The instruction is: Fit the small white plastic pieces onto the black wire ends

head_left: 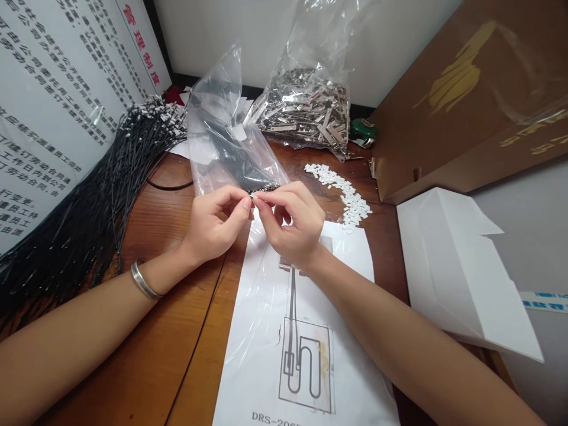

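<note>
My left hand [217,222] and my right hand [293,219] meet fingertip to fingertip above the table, each closed in a pinch. A tiny whitish bit shows where the fingertips come together, too small to name; the fingers hide the rest. Just behind them, a clear plastic bag [213,127] holds a bundle of black wires [242,160], their small metal ends by its opening. To the right of my right hand lies a curved scatter of small white plastic pieces [348,195]. Under my right hand is a printed drawing sheet [257,331].
A large bundle of black wires with white ends [97,195] fills the left side. At the back stands a clear bag of metal strips [306,109], beside a green object [362,131]. A brown box [465,100] and folded white card [457,272] stand at right.
</note>
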{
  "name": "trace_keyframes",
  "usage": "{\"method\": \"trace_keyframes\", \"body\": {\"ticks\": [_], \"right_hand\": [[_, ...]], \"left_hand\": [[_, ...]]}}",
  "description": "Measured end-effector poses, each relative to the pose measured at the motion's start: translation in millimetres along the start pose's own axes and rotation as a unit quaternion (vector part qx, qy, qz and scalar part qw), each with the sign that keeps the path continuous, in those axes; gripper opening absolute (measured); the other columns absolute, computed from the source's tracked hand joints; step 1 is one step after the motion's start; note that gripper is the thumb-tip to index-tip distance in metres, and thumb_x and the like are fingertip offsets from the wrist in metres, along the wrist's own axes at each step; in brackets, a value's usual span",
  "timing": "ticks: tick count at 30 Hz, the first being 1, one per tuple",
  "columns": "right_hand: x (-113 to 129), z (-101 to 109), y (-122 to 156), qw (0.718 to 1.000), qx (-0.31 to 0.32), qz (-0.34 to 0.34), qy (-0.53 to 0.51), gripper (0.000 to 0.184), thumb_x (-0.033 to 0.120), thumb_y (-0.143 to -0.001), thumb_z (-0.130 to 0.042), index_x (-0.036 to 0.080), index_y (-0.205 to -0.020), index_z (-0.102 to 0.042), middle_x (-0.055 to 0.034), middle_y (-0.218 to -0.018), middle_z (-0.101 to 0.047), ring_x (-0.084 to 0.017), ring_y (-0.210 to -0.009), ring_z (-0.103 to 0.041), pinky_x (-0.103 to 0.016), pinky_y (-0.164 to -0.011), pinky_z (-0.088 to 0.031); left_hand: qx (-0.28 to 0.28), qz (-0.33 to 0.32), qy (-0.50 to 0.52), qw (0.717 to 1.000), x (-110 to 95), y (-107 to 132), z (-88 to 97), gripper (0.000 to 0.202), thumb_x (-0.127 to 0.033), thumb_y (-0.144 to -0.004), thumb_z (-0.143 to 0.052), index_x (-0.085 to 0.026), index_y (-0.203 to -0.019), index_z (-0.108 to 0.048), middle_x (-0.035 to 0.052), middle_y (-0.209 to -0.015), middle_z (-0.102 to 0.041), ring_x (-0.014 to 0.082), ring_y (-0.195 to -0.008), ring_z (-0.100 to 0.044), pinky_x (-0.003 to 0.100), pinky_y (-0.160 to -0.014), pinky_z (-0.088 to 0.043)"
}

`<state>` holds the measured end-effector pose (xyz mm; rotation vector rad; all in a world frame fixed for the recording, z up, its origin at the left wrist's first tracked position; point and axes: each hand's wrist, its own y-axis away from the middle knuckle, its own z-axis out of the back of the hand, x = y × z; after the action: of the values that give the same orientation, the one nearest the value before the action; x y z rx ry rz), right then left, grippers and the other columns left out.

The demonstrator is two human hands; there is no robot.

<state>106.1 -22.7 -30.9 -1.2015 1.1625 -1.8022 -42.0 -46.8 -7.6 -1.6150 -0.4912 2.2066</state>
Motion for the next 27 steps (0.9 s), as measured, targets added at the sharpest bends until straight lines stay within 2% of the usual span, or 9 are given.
{"method": "trace_keyframes", "body": {"ticks": [11,21,27], "right_hand": [[0.4,0.1,-0.4,1.0,0.005,0.006,0.022,0.011,0.012,-0.085,-0.067,0.021,-0.09,-0.066,0.0024,-0.073,-0.065,-0.008,-0.056,-0.054,-0.021,-0.042,-0.041],[-0.3,-0.2,-0.6,1.0,-0.007,-0.006,0.018,0.008,0.012,-0.085,-0.068,0.02,-0.087,-0.066,0.0014,-0.073,-0.065,-0.006,-0.051,-0.049,-0.021,-0.041,-0.04],[0.6,0.7,-0.7,1.0,0.018,-0.008,0.018,0.008,0.013,-0.086,-0.066,0.019,-0.09,-0.066,0.0,-0.077,-0.066,-0.008,-0.056,-0.056,-0.02,-0.041,-0.042]], "left_hand": [[-0.014,-0.092,-0.02,0.995,6.4,-0.5,-0.6,0.02,-0.027,-0.092,-0.057,-0.016,-0.076,-0.062,-0.0002,-0.065,-0.068,0.008,-0.054,-0.061,0.018,-0.052,-0.048],[-0.002,-0.081,0.005,0.997,7.3,0.2,-1.0,0.017,-0.025,-0.091,-0.058,-0.016,-0.077,-0.063,-0.0004,-0.065,-0.067,0.0077,-0.052,-0.06,0.017,-0.048,-0.046],[0.001,-0.082,-0.012,0.997,6.0,0.1,0.8,0.02,-0.024,-0.09,-0.057,-0.016,-0.072,-0.061,-0.0011,-0.059,-0.064,0.0072,-0.049,-0.055,0.018,-0.046,-0.043]]}}
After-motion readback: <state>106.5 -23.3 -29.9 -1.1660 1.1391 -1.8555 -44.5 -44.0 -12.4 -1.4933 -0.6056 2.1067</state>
